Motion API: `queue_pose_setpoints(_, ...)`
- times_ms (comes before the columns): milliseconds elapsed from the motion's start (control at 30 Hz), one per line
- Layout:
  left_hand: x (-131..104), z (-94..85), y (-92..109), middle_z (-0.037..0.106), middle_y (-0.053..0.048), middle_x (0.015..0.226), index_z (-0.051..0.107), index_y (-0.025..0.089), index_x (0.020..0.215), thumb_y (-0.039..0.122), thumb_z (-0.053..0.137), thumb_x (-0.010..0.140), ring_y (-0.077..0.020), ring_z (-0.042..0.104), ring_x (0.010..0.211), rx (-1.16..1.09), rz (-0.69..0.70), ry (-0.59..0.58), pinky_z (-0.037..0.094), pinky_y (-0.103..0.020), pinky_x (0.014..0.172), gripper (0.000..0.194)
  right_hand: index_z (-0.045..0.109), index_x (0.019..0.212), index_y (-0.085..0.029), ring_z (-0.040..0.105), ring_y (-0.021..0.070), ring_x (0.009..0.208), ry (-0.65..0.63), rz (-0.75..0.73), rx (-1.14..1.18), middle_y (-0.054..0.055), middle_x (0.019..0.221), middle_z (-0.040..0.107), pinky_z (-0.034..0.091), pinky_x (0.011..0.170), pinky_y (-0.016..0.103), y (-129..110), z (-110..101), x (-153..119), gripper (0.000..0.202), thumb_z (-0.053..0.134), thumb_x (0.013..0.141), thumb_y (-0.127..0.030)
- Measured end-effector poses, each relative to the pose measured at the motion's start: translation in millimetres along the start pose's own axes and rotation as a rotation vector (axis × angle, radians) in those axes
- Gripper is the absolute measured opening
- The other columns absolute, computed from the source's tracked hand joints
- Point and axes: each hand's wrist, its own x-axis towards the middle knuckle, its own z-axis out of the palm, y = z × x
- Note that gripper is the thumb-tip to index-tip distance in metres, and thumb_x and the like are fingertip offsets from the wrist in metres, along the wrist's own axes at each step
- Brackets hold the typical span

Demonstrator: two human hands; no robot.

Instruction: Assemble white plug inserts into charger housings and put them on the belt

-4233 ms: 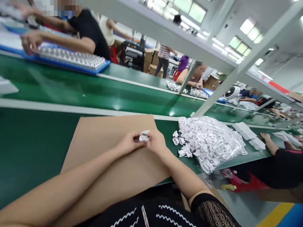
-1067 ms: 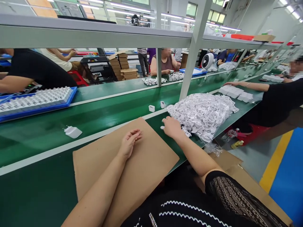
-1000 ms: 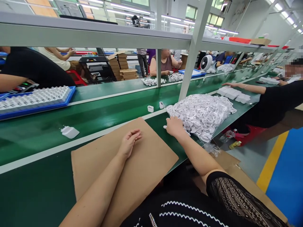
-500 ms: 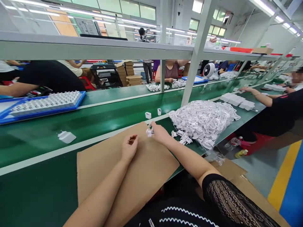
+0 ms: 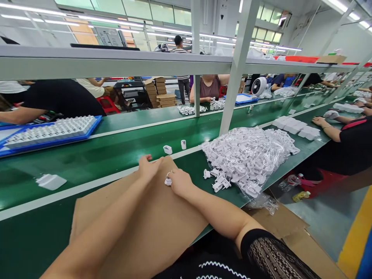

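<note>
My left hand [image 5: 148,166] reaches over the far edge of the cardboard sheet [image 5: 139,224], fingers stretched and apart, with nothing seen in them. Just ahead on the green belt [image 5: 122,145] stand two small white plastic housings, an open-topped one [image 5: 167,149] and an upright one [image 5: 183,144]. Above the cardboard, my right hand [image 5: 181,183] pinches a small white plug part [image 5: 167,181], mostly covered by the fingers. To its right, several loose white plug parts [image 5: 219,181] lie beside a large clear bag [image 5: 250,155] full of similar pieces.
A white charger body [image 5: 51,181] lies on the belt at left. Beyond it is a blue tray [image 5: 93,128] of white units. A slanted post [image 5: 236,73] and a shelf [image 5: 116,66] cross ahead. Co-workers sit opposite and at right, near white blocks [image 5: 296,127].
My left hand has moved forward toward the belt, its fingers opening out. My right hand has drawn back slightly, keeping the white plug part. The charger body on the belt appears further left.
</note>
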Motion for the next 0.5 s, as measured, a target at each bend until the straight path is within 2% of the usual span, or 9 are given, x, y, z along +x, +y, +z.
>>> queue_pose_setpoints(67, 22, 18.0, 11, 0.057, -0.025, 0.139, 0.06, 0.016, 0.118, 0.062, 0.089, 0.052, -0.0451, 0.051, 0.134, 0.144, 0.019, -0.03, 0.041, -0.057, 0.112, 0.086, 0.068, 0.115, -0.02, 0.061, 0.0224, 0.108, 0.002, -0.003, -0.006, 0.007, 0.117, 0.066, 0.045, 0.076, 0.03, 3, 1, 0, 0.024, 0.054, 0.096, -0.018)
queue_pose_setpoints(133, 40, 35.4, 18, 0.061, -0.03, 0.133, 0.062, 0.014, 0.114, 0.067, 0.087, 0.051, -0.051, 0.053, 0.13, 0.274, 0.006, -0.071, 0.044, -0.061, 0.105, 0.086, 0.069, 0.114, -0.02, 0.062, 0.0223, 0.107, 0.009, -0.01, -0.006, 0.006, 0.116, 0.066, 0.045, 0.075, 0.031, 5, 4, 1, 0.023, 0.055, 0.095, -0.018)
queue_pose_setpoints(200, 51, 49.2, 20, 0.07, -0.027, 0.113, 0.065, 0.016, 0.099, 0.064, 0.083, 0.059, -0.0503, 0.061, 0.118, 0.311, -0.009, -0.102, 0.048, -0.059, 0.097, 0.065, 0.07, 0.114, -0.022, 0.062, 0.022, 0.105, 0.01, -0.017, 0.007, 0.006, 0.115, 0.066, 0.045, 0.074, 0.03, 7, 6, 1, 0.024, 0.056, 0.095, -0.019)
queue_pose_setpoints(267, 56, 57.2, 19, 0.073, -0.022, 0.096, 0.066, 0.018, 0.085, 0.055, 0.076, 0.068, -0.0453, 0.066, 0.106, 0.296, 0.007, -0.123, 0.05, -0.054, 0.092, 0.042, 0.071, 0.113, -0.023, 0.063, 0.0217, 0.102, -0.004, -0.016, 0.027, 0.006, 0.114, 0.067, 0.044, 0.072, 0.03, 9, 6, 2, 0.025, 0.057, 0.093, -0.02)
queue_pose_setpoints(367, 55, 55.2, 12, 0.074, -0.019, 0.096, 0.069, 0.018, 0.087, 0.043, 0.067, 0.077, -0.0389, 0.067, 0.102, 0.289, 0.061, -0.132, 0.05, -0.048, 0.091, 0.027, 0.072, 0.111, -0.022, 0.063, 0.0208, 0.102, 0.005, 0.011, 0.085, 0.005, 0.113, 0.067, 0.044, 0.074, 0.029, 13, 4, 4, 0.027, 0.057, 0.09, -0.017)
queue_pose_setpoints(500, 47, 31.7, -4, 0.073, -0.016, 0.111, 0.07, 0.016, 0.108, 0.034, 0.059, 0.083, -0.0328, 0.066, 0.108, 0.304, 0.102, -0.142, 0.05, -0.043, 0.098, 0.032, 0.072, 0.116, -0.021, 0.063, 0.0182, 0.1, 0.131, 0.113, 0.266, 0.005, 0.113, 0.067, 0.046, 0.08, 0.026, 19, -1, 10, 0.031, 0.058, 0.089, -0.016)
